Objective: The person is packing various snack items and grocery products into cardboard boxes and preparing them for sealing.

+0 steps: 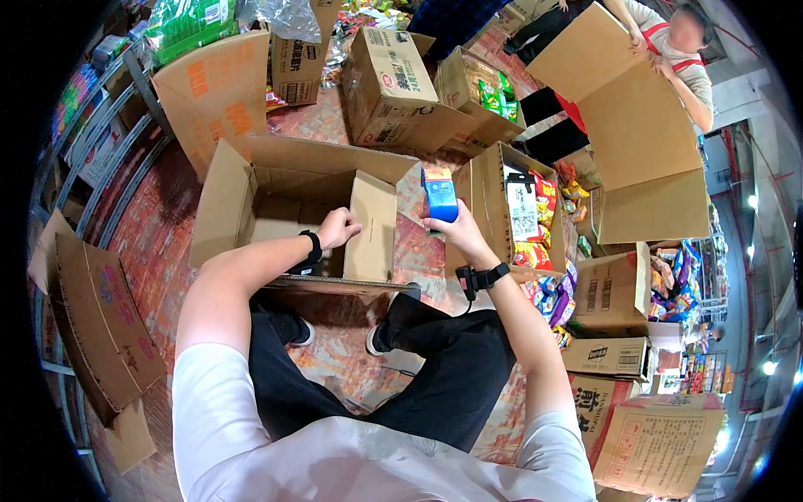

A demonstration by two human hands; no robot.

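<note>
An open cardboard box [238, 205] stands on the floor before my knees, its flaps spread and its inside mostly dark. Over its right part is my left hand [339, 228], fingers curled; whether they hold anything is too small to tell. To the right of the box, my right hand [456, 230] grips a blue packet [441, 201] with an orange end, held upright above the floor. Another open box [478, 188] to the right of that packet holds red and yellow snack bags [544, 201] and a white packet with dark print [522, 209].
Closed and open cartons [391, 79] stand beyond the box. A person [686, 67] at the upper right holds a large opened carton [636, 125]. Metal rails [146, 92] and flattened cardboard [104, 318] are at the left. More cartons [606, 289] stand at the right.
</note>
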